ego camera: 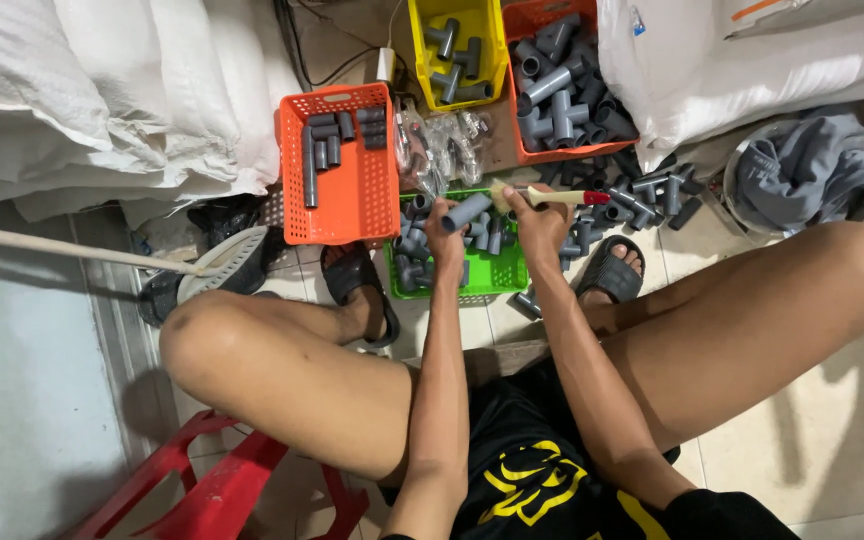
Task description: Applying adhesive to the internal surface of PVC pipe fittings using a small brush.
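Observation:
My left hand (442, 230) grips a short grey pipe piece (468, 210), held over the green basket (508, 272) of grey pipe fittings. My right hand (540, 218) holds a paintbrush (562, 197) with a pale wooden handle and a red end; its bristles touch the end of the pipe piece. Both hands are between my knees, above my sandalled feet.
An orange basket (362, 190) with several grey tubes lies left of the green one. A yellow bin (422, 40) and an orange bin (527, 150) of fittings stand further off. Loose fittings (652, 195), white sacks (112, 100), a grey cloth (802, 170), a red stool (212, 480).

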